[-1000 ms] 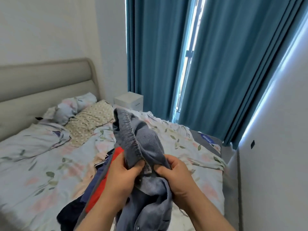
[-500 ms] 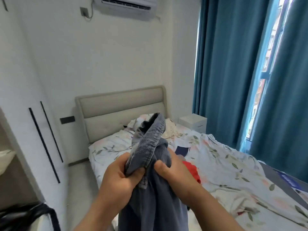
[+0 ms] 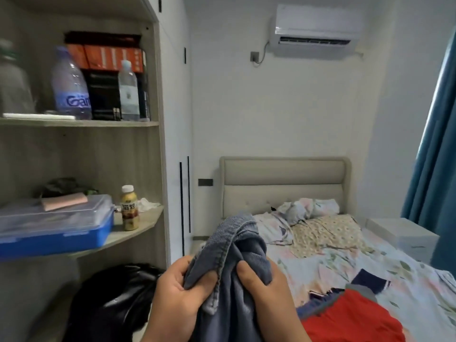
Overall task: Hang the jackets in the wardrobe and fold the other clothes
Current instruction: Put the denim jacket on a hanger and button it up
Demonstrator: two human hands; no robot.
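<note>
Two hands, left hand (image 3: 172, 296) and right hand (image 3: 270, 290), curl tight round the stitched edge of the bunched blue-grey denim garment (image 3: 238, 253), held up beside the floral-sheeted bed (image 3: 320, 264) — shaking it open first should show whether it hangs.

The garment (image 3: 246, 253) is seen as matt, coarse denim cloth with stitched seams. The shelves (image 3: 81, 123) are finished in matt wood grain. The box (image 3: 56, 239) is formed of smooth blue plastic, the bag (image 3: 118, 299) of glossy black material, and the headboard (image 3: 283, 174) is covered in matt padding.
</note>
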